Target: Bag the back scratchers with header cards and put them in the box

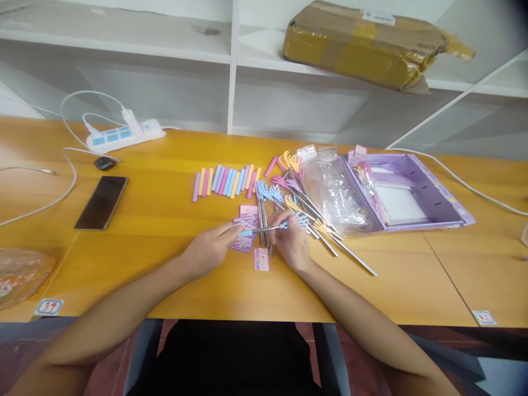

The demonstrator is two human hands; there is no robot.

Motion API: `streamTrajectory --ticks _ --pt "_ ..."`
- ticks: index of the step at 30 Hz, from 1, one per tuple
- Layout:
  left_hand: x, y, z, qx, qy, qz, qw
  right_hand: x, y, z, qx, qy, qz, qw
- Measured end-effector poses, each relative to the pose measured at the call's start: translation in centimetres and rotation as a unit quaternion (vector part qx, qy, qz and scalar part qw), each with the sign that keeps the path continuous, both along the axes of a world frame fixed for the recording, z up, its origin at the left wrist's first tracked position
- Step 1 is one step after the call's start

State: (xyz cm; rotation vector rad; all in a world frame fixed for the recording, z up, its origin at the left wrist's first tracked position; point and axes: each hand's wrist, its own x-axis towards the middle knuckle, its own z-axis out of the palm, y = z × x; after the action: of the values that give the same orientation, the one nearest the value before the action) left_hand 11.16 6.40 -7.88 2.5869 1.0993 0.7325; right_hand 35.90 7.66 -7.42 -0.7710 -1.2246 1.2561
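Observation:
A back scratcher [264, 229] with a metal rod and blue claw head lies level between my two hands. My left hand [210, 247] is closed on its blue handle grip. The fingers of my right hand [292, 242] pinch it near the claw end. Around my right hand lie more back scratchers with blue, yellow, pink and purple claws and bare metal rods [358, 264]. Left of these is a row of loose coloured handle grips [226, 181]. Printed pink and purple cards [243, 242] lie partly under my left fingers, and one small card [261, 259] is nearer me.
Clear plastic bags [334, 192] lie beside an open purple box [449, 212] on the right. At left are a phone [101, 203], a power strip [124, 136] with white cables, and a plastic package [25, 275]. A taped carton [358, 47] rests on the shelf behind.

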Motion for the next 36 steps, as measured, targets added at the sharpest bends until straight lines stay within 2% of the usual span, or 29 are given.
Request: streamTrajectory --ticks 9,15,20,22,23,24,25,27,29,31,33,36 --pt "0.4 -0.9 0.2 0.019 -0.018 -0.022 0.999 -1.0 -1.0 -0.1 0.017 0.006 -0.008 1.0" --pt "0.3 -0.6 0.7 0.002 -0.04 -0.023 0.999 -0.9 -1.0 -0.4 0.004 -0.001 0.025 1.0" --pt "-0.4 0.8 3.0 -0.088 -0.042 0.005 0.995 0.0 0.8 0.7 -0.061 -0.054 0.112 0.99" --pt "-0.8 1.1 4.3 -0.138 -0.031 0.009 0.99 1.4 1.3 1.3 -0.03 -0.105 0.084 0.991" --pt "-1.0 1.2 5.0 -0.162 -0.02 0.011 0.987 2.2 1.4 1.6 0.01 -0.152 0.053 0.987" --pt "-1.2 1.1 5.7 -0.188 -0.003 0.01 0.982 3.1 1.3 1.9 0.066 -0.215 0.018 0.974" --pt "-1.3 0.9 6.4 -0.214 0.015 0.004 0.977 4.1 1.1 2.1 0.129 -0.286 -0.011 0.949" --pt "-1.3 0.3 7.5 -0.253 0.048 -0.019 0.966 5.6 0.2 2.5 0.244 -0.423 -0.039 0.872" --pt "-1.1 -0.7 8.1 -0.241 0.067 -0.041 0.967 6.3 -1.2 2.9 0.319 -0.517 -0.034 0.794" --pt "-0.4 -2.0 8.1 -0.18 0.088 -0.042 0.979 6.1 -2.9 3.2 0.366 -0.569 -0.029 0.735" --pt "0.4 -3.4 7.5 -0.108 0.122 -0.029 0.986 5.3 -4.6 3.5 0.401 -0.594 -0.035 0.696" --pt "1.6 -5.2 6.3 -0.018 0.191 -0.013 0.981 3.7 -6.6 3.7 0.431 -0.6 -0.033 0.674"
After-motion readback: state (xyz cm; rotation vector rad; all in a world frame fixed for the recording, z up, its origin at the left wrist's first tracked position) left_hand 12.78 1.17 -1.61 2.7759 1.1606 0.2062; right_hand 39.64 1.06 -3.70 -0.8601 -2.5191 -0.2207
